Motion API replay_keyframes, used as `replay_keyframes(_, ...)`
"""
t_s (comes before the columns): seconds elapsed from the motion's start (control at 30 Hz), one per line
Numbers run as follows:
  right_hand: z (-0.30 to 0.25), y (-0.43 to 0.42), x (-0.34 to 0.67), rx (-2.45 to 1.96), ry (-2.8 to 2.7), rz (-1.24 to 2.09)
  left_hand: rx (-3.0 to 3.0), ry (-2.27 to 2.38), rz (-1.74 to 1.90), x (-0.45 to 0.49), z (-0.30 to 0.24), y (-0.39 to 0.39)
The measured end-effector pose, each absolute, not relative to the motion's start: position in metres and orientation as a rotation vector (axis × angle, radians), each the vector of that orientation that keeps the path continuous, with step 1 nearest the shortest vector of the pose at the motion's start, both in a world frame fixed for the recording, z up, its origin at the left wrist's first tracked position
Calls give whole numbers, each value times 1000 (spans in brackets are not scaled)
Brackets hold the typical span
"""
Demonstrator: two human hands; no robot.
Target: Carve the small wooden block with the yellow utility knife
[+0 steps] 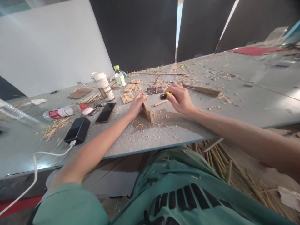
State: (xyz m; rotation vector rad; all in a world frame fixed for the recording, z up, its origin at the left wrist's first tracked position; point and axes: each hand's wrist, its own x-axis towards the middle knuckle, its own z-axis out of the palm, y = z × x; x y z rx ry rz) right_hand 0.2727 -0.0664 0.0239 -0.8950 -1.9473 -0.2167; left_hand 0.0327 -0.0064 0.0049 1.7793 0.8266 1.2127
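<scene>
My left hand (136, 106) grips a small wooden block (147, 112) by its upper end, with the block's lower edge close to the tabletop near the front edge. To the right, my right hand (181, 98) is closed around a small yellow and black tool (167, 94); its exact kind is not clear. The tool is apart from the block. Between the two hands lies a short thin stick (161, 102). Just beyond them is a dark reddish-brown flat piece (155, 90).
Wood shavings litter the grey table (243, 106). At left are a phone (106, 112), a black power bank (77, 129) with white cable, a lying bottle (63, 112), a paper cup (103, 87) and a green-capped bottle (119, 76). A wooden-handled tool (207, 91) lies right.
</scene>
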Motion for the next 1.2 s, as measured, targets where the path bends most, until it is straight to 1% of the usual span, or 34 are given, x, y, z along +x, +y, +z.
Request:
replay_keyframes(0.2,12,-51,278,-899,-2213,-169,1737,875,1264,26,2,4)
replay_keyframes(0.47,10,-50,273,-802,-2526,-413,1711,912,1266,24,1,7)
replay_keyframes(0.73,10,-51,271,-821,-2553,-613,1727,924,1259,23,-1,10)
replay_keyframes(1.2,9,-49,275,-898,-2467,-594,1738,929,1253,24,2,10)
